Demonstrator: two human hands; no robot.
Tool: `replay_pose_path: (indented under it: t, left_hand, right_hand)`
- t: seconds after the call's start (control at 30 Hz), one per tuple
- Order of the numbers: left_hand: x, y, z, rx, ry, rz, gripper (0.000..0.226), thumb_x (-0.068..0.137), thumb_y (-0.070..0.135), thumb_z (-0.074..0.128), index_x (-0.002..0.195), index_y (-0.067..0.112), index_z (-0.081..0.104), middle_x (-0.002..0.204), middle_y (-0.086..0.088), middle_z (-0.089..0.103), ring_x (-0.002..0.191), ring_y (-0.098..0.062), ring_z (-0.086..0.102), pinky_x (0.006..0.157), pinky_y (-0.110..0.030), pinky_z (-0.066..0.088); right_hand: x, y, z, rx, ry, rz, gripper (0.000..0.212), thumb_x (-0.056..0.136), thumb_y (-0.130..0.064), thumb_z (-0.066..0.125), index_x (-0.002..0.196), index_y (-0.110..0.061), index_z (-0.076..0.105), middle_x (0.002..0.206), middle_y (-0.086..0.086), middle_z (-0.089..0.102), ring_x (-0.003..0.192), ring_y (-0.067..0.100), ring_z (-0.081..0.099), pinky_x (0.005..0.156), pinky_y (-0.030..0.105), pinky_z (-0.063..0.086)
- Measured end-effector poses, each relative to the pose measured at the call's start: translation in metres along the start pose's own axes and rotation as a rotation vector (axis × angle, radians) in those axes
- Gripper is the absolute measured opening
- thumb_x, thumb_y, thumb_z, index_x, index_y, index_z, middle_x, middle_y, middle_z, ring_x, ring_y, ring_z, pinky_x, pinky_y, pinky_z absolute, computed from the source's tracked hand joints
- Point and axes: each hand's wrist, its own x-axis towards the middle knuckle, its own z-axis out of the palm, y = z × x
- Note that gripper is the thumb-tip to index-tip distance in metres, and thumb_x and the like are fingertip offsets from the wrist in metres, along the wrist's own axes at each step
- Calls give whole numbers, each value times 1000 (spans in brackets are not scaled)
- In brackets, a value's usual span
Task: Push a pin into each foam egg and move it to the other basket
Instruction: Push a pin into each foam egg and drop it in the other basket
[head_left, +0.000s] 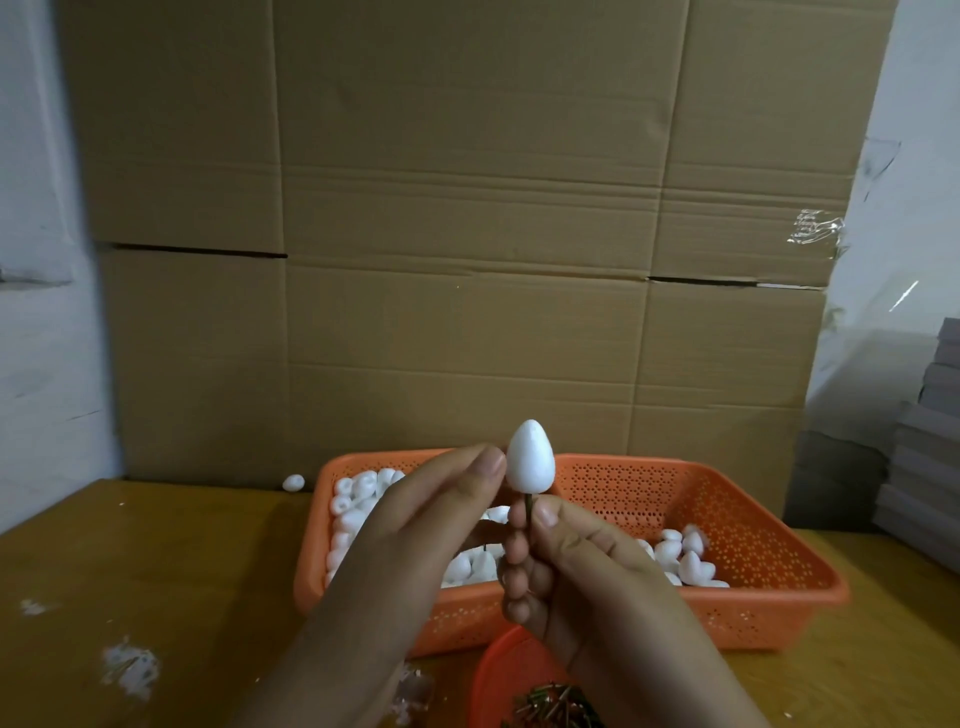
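A white foam egg (531, 457) stands upright on a thin dark pin (528, 506), held up in front of the baskets. My right hand (587, 577) pinches the pin just below the egg between thumb and curled fingers. My left hand (415, 535) reaches in from the left, its thumb against the egg's left side; its other fingers are hidden. Behind the hands, the left orange basket (311, 577) holds several foam eggs (358, 499). The right orange basket (769, 525) holds a few eggs (685, 558).
A small orange bowl (498, 670) of pins (556, 704) sits at the near edge below my right hand. One loose egg (293, 482) lies on the wooden table (156, 561) by the flattened cardboard (467, 234). Grey boards (924, 457) are stacked at right.
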Motion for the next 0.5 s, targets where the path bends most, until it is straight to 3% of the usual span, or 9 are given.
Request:
replay_pose_path:
  t: [0.13,0.37,0.5]
  left_hand:
    - [0,8,5,-51,30,31,35,72,51,66,93,24,76,61,-1,61,53,-15,59,51,-28,50]
    - [1,6,1,21,40,48,37,76,48,66,96,18,74,71,3,66,69,-15,61,73,-46,48]
    - [1,6,2,17,42,73,35,76,49,65,94,19,74,66,-5,64,59,-18,61,62,-41,50]
  right_hand:
    - [0,3,1,-51,-32,-2,20,77,-22,57,70,-14,74,64,3,61,53,9,56,50,20,47]
    - [-1,2,0,-147,-22,-59,20,78,-22,57,68,-15,72,63,2,59,55,10,54,53,20,47]
    - [-1,2,1,-106,-40,-49,20,78,-21,57,68,-14,72,63,3,59,54,10,54,52,21,47]
